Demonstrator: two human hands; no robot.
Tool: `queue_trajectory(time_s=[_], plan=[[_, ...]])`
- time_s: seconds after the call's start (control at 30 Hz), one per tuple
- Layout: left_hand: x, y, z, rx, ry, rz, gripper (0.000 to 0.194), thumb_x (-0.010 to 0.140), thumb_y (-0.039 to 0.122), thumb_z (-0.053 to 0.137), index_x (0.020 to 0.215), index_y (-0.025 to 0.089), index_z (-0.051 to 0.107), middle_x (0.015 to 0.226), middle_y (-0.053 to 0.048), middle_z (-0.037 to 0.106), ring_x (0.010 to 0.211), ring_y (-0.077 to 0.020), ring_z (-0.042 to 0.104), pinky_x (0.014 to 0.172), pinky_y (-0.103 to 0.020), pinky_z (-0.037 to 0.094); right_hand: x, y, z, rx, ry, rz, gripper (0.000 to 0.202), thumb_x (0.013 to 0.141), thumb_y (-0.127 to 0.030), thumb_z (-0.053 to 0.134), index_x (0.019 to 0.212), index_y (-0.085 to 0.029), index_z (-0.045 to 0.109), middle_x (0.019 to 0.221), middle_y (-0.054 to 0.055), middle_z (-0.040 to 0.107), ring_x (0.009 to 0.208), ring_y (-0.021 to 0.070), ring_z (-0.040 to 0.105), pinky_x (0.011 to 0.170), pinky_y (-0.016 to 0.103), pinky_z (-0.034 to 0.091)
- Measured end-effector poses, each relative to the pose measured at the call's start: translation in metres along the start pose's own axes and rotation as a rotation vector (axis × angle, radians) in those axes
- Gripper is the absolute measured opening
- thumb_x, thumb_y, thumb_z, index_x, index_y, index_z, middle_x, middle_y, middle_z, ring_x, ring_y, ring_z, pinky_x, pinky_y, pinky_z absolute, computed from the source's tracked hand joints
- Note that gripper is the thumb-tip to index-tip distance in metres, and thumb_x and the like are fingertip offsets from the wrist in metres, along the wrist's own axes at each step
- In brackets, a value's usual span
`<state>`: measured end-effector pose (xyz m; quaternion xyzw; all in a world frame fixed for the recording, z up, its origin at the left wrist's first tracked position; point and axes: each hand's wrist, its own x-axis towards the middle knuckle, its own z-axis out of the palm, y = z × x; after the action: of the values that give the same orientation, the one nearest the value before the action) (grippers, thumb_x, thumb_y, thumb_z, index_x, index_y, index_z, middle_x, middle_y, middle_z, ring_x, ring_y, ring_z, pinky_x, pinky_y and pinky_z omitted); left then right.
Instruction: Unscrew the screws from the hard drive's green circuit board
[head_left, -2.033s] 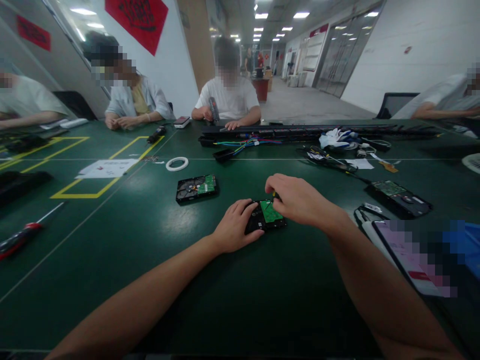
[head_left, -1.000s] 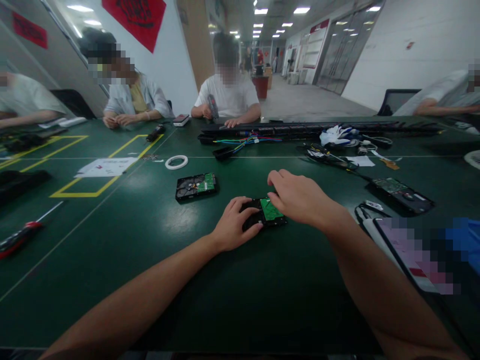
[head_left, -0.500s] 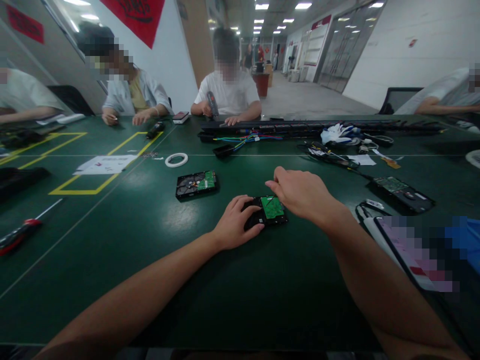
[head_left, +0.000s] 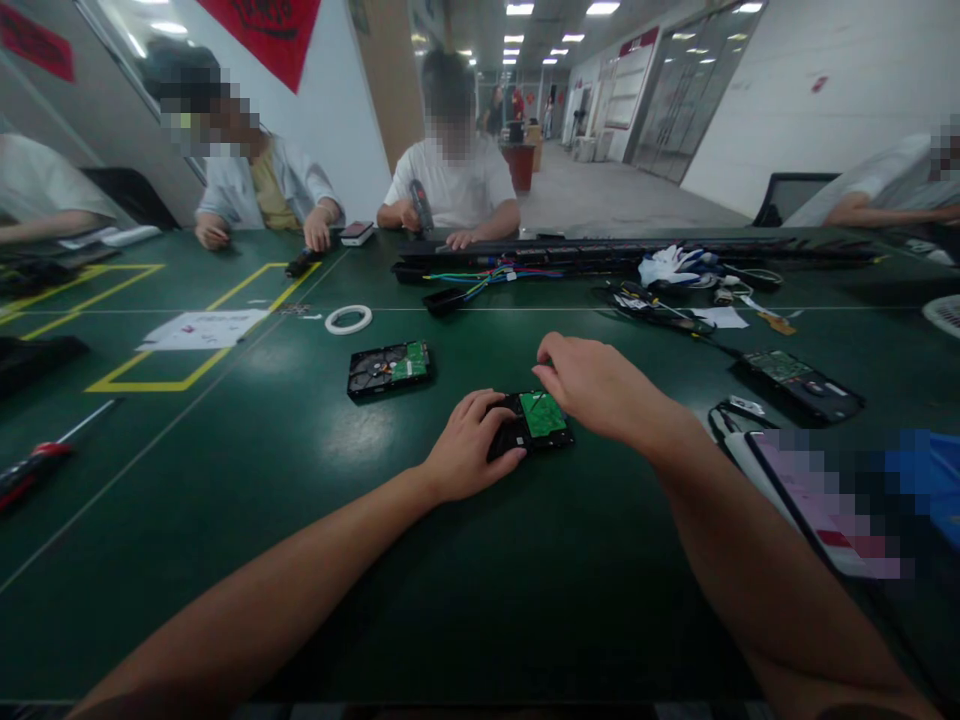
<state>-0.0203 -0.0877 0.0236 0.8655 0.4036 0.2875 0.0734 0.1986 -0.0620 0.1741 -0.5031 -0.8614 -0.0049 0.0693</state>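
Observation:
A black hard drive with a green circuit board (head_left: 545, 416) lies on the green table in front of me. My left hand (head_left: 472, 446) grips its left part, thumb along the near edge and fingers over the top. Above the board's right side is my right hand (head_left: 592, 385), its fingers pinched together around a thin dark tool (head_left: 537, 400) whose shaft points down to the board. Most of that tool is hidden by the hand. A second hard drive (head_left: 389, 368) rests to the left, touched by neither hand.
A red-handled screwdriver (head_left: 37, 465) lies far left, near paper (head_left: 199, 330) and a white ring (head_left: 349, 319). Cables (head_left: 487, 280) and gloves (head_left: 679, 266) are at the back. Another drive (head_left: 799, 385) and a pixelated screen (head_left: 825, 500) are right. People sit across the table.
My hands keep nearly the same pose on the drive. The view has shifted slightly. Across the table at left, a person's hand has moved onto a dark object.

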Motion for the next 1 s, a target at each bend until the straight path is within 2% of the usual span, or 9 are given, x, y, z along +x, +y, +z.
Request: queue_trajectory(time_s=[0.17, 0.23, 0.37, 0.47, 0.6, 0.77, 0.83, 0.93, 1.0], plan=[[0.000, 0.002, -0.001, 0.027, -0.041, 0.020, 0.054, 0.096, 0.044, 0.074, 0.143, 0.024, 0.056, 0.156, -0.016, 0.047, 0.149, -0.0388, 0.043, 0.124, -0.064, 0.041, -0.002, 0.005, -0.001, 0.072, -0.019, -0.099, 0.028, 0.101, -0.019, 0.049, 0.124, -0.014, 0.064, 0.127, 0.016, 0.073, 0.113, 0.0268, 0.069, 0.096, 0.037, 0.050], [-0.001, 0.002, -0.002, 0.039, -0.055, 0.026, 0.055, 0.096, 0.045, 0.074, 0.145, 0.024, 0.056, 0.157, -0.016, 0.045, 0.150, -0.0392, 0.042, 0.126, -0.064, 0.039, -0.004, 0.002, -0.003, 0.020, -0.041, -0.046, 0.029, 0.104, -0.025, 0.047, 0.125, -0.015, 0.064, 0.126, 0.017, 0.074, 0.109, 0.0286, 0.071, 0.091, 0.038, 0.051], [-0.001, 0.001, -0.001, 0.065, -0.076, 0.014, 0.057, 0.099, 0.048, 0.071, 0.149, 0.025, 0.056, 0.159, -0.017, 0.042, 0.151, -0.0397, 0.040, 0.126, -0.064, 0.039, -0.006, -0.008, -0.005, -0.168, -0.039, 0.137, 0.045, 0.111, -0.043, 0.037, 0.125, -0.012, 0.064, 0.108, 0.022, 0.077, 0.093, 0.0359, 0.076, 0.074, 0.042, 0.051], [-0.002, -0.001, 0.000, 0.081, -0.098, 0.021, 0.060, 0.099, 0.051, 0.072, 0.152, 0.030, 0.056, 0.164, -0.015, 0.037, 0.155, -0.0416, 0.035, 0.126, -0.067, 0.036, -0.005, -0.007, -0.004, -0.189, -0.055, 0.106, 0.038, 0.109, -0.038, 0.041, 0.120, -0.013, 0.067, 0.101, 0.020, 0.079, 0.091, 0.0349, 0.076, 0.072, 0.040, 0.050], [-0.002, -0.003, 0.002, 0.073, -0.105, 0.002, 0.061, 0.099, 0.053, 0.072, 0.153, 0.030, 0.055, 0.166, -0.015, 0.036, 0.157, -0.0424, 0.033, 0.127, -0.068, 0.035, -0.001, 0.000, -0.002, -0.072, -0.036, 0.015, 0.024, 0.103, -0.030, 0.053, 0.116, -0.017, 0.068, 0.115, 0.015, 0.079, 0.099, 0.0311, 0.074, 0.079, 0.039, 0.050], [-0.002, -0.002, 0.001, 0.058, -0.114, -0.013, 0.062, 0.099, 0.054, 0.071, 0.153, 0.029, 0.055, 0.168, -0.014, 0.037, 0.158, -0.0430, 0.033, 0.128, -0.068, 0.033, -0.004, -0.001, -0.003, 0.018, -0.040, -0.084, 0.029, 0.097, -0.018, 0.055, 0.124, -0.015, 0.063, 0.128, 0.016, 0.074, 0.111, 0.0282, 0.071, 0.091, 0.037, 0.050], [-0.001, -0.002, 0.001, 0.060, -0.116, -0.015, 0.061, 0.099, 0.053, 0.071, 0.153, 0.028, 0.055, 0.168, -0.015, 0.038, 0.158, -0.0424, 0.034, 0.129, -0.067, 0.032, -0.006, -0.005, -0.005, -0.011, -0.054, -0.049, 0.029, 0.100, -0.023, 0.054, 0.127, -0.015, 0.062, 0.125, 0.017, 0.074, 0.109, 0.0301, 0.072, 0.088, 0.038, 0.051], [-0.001, -0.002, 0.001, 0.063, -0.121, -0.016, 0.061, 0.099, 0.052, 0.071, 0.153, 0.029, 0.055, 0.168, -0.014, 0.037, 0.158, -0.0412, 0.035, 0.129, -0.067, 0.033, -0.007, -0.008, -0.006, -0.121, -0.051, 0.119, 0.038, 0.108, -0.041, 0.045, 0.126, -0.012, 0.063, 0.106, 0.021, 0.078, 0.094, 0.0356, 0.076, 0.075, 0.041, 0.051], [-0.001, -0.002, 0.001, 0.063, -0.121, -0.013, 0.061, 0.099, 0.051, 0.071, 0.153, 0.029, 0.055, 0.168, -0.014, 0.038, 0.157, -0.0409, 0.035, 0.128, -0.067, 0.034, -0.006, -0.007, -0.005, -0.156, -0.054, 0.131, 0.038, 0.108, -0.043, 0.045, 0.121, -0.013, 0.065, 0.099, 0.020, 0.078, 0.089, 0.0362, 0.076, 0.071, 0.041, 0.050]])
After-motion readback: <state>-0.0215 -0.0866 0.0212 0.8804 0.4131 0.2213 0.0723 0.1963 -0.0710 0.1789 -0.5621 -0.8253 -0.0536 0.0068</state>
